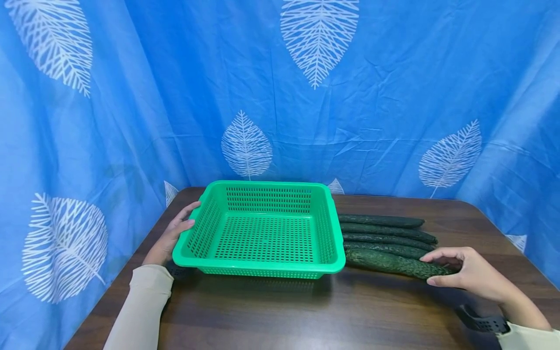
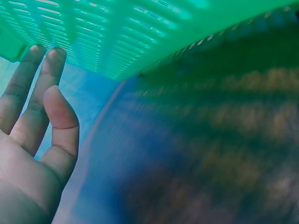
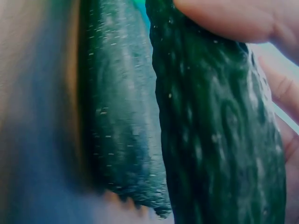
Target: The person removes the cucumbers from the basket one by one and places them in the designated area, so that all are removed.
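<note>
A green plastic basket (image 1: 262,266) with slotted walls sits left of centre on the table in the head view, and nothing lies inside it. My left hand (image 1: 172,233) is at its left end, fingers fairly straight, fingertips (image 2: 56,55) against the basket's side in the left wrist view. Several dark green cucumbers (image 1: 385,236) lie side by side right of the basket, their left ends hidden behind it. My right hand (image 1: 470,274) holds the right end of the nearest cucumber (image 1: 389,262) between thumb and fingers. The right wrist view shows this held cucumber (image 3: 219,116) close up, beside another cucumber (image 3: 124,107).
The dark brown wooden table (image 1: 262,316) has rounded far corners. A blue curtain (image 1: 385,97) with white leaf prints hangs behind it and along both sides. A black wrist strap (image 1: 481,321) is on the right wrist.
</note>
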A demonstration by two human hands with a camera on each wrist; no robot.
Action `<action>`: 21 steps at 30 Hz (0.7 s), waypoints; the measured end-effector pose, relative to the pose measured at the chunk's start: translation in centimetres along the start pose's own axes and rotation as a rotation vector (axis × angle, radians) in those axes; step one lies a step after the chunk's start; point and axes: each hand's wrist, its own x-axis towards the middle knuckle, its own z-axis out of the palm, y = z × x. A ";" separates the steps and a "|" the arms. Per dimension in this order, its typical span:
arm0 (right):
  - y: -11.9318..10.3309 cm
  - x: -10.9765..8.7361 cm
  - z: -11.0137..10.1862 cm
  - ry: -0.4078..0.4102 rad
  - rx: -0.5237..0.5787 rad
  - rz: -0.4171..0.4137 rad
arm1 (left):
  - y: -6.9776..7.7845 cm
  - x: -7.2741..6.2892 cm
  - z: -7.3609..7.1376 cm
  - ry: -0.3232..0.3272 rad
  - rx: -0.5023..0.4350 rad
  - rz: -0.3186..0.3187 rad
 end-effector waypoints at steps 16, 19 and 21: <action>-0.1 1.1 3.3 0.009 -0.124 -0.090 | -0.3 0.1 -0.1 0.017 -0.035 0.011; -0.3 1.2 3.8 0.029 -0.146 -0.100 | -0.3 0.0 0.0 0.022 -0.023 0.018; -0.5 1.3 4.1 0.051 -0.155 -0.104 | -0.3 0.0 0.0 0.035 0.004 0.013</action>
